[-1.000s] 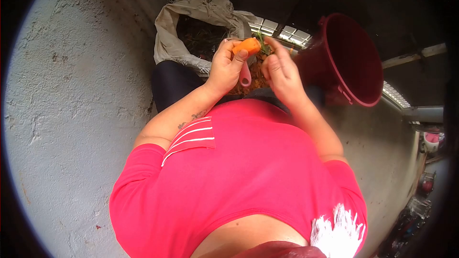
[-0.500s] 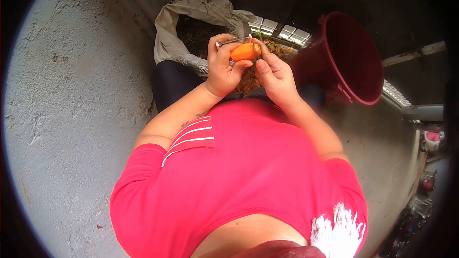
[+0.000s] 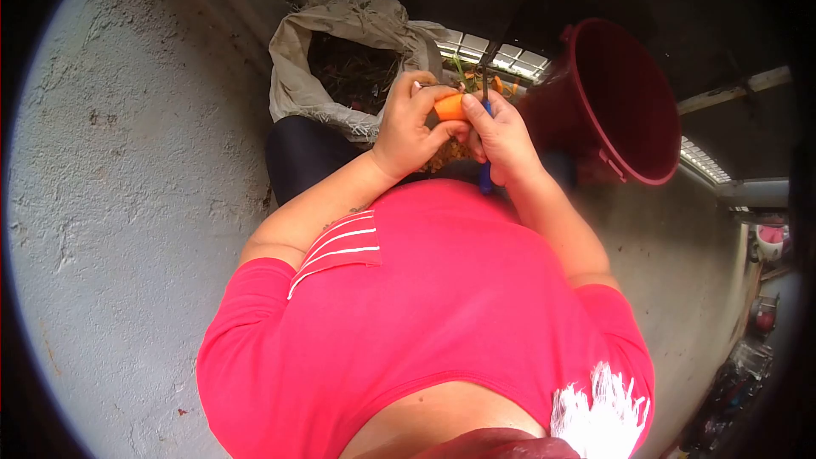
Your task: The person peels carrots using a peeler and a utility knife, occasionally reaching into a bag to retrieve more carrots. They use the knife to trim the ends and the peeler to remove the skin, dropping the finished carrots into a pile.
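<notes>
My left hand is closed round a short, thick orange carrot, its fingers over the top and its thumb beneath. My right hand grips a knife with a blue handle. The dark, narrow blade points up and away from me, past my fingers. My right thumb and fingers also meet the right end of the carrot. Just beyond the hands lie orange pieces and green stalks, partly hidden by my fingers.
An open woven sack holding dark plant scraps stands beyond my left hand. On the right is a large dark red bucket, tilted. A white grid shows between them. A rough grey wall runs along the left.
The knife blade, which lay across above the carrot, now stands upright at my right hand, with its blue handle showing. The carrot has shifted slightly right and down.
</notes>
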Demonstrator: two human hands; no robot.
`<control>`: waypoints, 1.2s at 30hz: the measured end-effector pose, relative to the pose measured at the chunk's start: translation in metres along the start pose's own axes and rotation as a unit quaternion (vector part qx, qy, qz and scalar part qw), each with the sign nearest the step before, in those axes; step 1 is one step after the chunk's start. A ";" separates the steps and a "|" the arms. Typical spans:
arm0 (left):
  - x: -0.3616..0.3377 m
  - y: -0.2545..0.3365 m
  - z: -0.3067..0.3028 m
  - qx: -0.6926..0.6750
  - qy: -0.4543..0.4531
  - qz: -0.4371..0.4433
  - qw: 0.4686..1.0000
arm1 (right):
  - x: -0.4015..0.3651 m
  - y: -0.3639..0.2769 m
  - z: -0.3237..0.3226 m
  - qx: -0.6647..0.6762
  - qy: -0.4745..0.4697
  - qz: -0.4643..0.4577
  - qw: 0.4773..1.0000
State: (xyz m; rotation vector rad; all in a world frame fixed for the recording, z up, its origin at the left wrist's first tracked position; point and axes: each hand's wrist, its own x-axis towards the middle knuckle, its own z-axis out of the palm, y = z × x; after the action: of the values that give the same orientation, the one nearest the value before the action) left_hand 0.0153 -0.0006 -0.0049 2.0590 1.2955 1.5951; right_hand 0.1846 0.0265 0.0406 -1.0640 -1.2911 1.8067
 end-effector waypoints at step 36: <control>-0.123 -0.327 0.064 0.360 -0.588 -0.276 0.670 | 0.058 0.042 -0.076 -0.118 0.120 -0.005 0.986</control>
State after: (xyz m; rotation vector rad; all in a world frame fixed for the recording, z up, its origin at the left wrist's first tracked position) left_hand -0.0931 0.1177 -0.3214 1.9498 1.6964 -0.6563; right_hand 0.2241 0.0961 -0.0268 -1.3552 -1.3799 1.4900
